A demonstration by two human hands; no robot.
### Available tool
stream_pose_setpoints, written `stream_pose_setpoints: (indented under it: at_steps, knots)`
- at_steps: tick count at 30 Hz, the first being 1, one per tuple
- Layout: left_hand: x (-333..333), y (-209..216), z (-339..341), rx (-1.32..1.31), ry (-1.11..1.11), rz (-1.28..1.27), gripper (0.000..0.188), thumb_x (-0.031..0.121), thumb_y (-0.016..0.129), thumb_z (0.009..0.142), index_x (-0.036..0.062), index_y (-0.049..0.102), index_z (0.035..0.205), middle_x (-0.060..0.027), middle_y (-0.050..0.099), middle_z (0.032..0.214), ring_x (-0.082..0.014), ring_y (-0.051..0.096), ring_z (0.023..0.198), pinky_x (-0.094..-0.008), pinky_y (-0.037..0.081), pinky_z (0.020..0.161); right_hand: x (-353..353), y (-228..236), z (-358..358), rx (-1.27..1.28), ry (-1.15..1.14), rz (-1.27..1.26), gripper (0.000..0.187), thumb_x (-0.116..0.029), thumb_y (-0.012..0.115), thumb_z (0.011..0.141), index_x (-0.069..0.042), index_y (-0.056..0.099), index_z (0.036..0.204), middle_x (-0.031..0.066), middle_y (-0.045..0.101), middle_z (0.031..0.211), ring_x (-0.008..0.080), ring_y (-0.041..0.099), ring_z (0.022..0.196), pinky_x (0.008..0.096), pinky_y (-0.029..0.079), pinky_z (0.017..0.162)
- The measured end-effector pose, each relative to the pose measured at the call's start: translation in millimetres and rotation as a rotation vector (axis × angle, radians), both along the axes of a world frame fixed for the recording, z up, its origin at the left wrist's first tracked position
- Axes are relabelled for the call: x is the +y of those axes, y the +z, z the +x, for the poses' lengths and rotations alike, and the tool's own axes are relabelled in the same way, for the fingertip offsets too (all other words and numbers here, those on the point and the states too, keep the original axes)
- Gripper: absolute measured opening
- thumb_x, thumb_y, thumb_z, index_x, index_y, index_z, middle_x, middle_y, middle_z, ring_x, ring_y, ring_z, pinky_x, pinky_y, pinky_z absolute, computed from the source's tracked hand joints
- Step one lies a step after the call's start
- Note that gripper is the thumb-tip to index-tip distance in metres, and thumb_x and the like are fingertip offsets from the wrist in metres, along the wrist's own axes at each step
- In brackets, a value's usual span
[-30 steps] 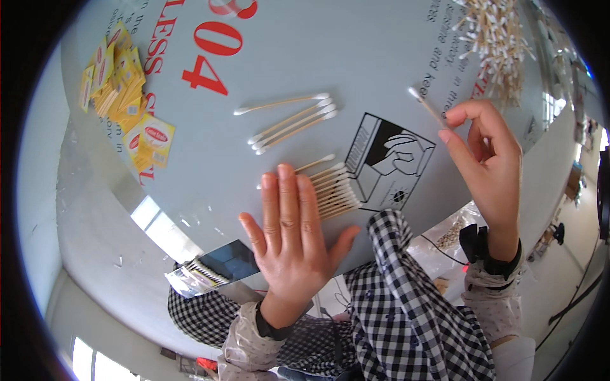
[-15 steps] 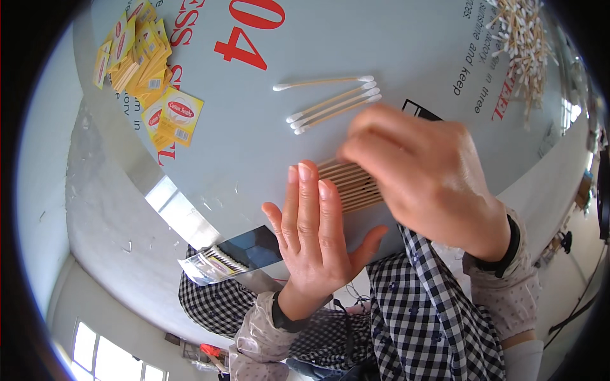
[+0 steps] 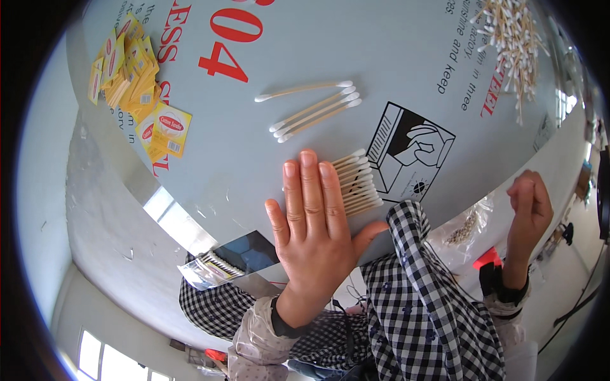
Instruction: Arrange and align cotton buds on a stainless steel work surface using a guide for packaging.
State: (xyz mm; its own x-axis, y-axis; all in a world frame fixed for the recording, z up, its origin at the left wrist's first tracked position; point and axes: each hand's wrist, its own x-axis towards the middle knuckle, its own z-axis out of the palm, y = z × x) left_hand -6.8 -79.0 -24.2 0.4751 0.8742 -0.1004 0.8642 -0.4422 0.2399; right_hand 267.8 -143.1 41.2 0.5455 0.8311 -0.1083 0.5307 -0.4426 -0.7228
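My left hand (image 3: 316, 216) lies flat with fingers stretched out over a row of cotton swabs (image 3: 357, 181) on the grey table surface. The white tips and part of the sticks show at its right side; the rest is under the fingers. Beyond the fingertips, three cotton swabs (image 3: 316, 116) lie side by side, with a single cotton swab (image 3: 304, 91) just behind them. Out past the table's right edge is my right hand (image 3: 531, 204), its fingers curled together above a clear plastic bag (image 3: 467, 225). Whatever it may hold is hidden.
A pile of yellow packets (image 3: 130, 70) sits at the far left, and a heap of loose cotton swabs (image 3: 511, 44) at the far right. At the near edge, a clear pack of swabs (image 3: 219, 265) lies beside a dark blue sheet (image 3: 253, 251). A checkered cloth (image 3: 406, 279) covers my lap.
My right hand has left the row of swabs and moved right, past the table edge, uncovering the white tips. My left hand stays on the row. The view has shifted slightly.
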Motion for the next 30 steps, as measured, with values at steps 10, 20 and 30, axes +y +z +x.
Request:
stream_pose_setpoints:
  at_steps: [10, 20, 30]
  knots:
    - [6, 6, 5, 0.052, 0.028, -0.059, 0.096, 0.073, 0.039, 0.09, -0.0058, 0.039, 0.145, -0.0236, 0.038, 0.152, -0.038, 0.034, 0.144, -0.0532, 0.01, 0.12, -68, -57, 56, -0.049, -0.522, 0.013, 0.032, -0.021, 0.045, 0.106, -0.002, 0.058, 0.084, 0.0045, 0.06, 0.085, 0.0117, 0.054, 0.082, 0.0268, 0.042, 0.084]
    - [11, 7, 11, 0.052, 0.043, -0.065, 0.101, 0.076, 0.038, 0.089, -0.0081, 0.038, 0.145, -0.0272, 0.035, 0.152, -0.0408, 0.03, 0.144, -0.0533, 0.012, 0.119, 7, -28, -30, -0.038, 0.387, 0.186, 0.011, -0.003, 0.064, 0.088, 0.002, 0.064, 0.097, 0.0111, 0.066, 0.092, 0.0233, 0.061, 0.086, 0.0357, 0.047, 0.083]
    - [13, 6, 13, 0.063, 0.008, -0.059, 0.114, 0.079, 0.042, 0.085, -0.0096, 0.016, 0.152, -0.0318, 0.017, 0.157, -0.0468, 0.016, 0.147, -0.0599, 0.019, 0.115, 69, -47, -75, 0.058, 0.628, 0.227, 0.03, 0.01, 0.067, 0.067, -0.003, 0.07, 0.094, 0.0095, 0.063, 0.086, 0.0249, 0.061, 0.074, 0.0347, 0.049, 0.062]
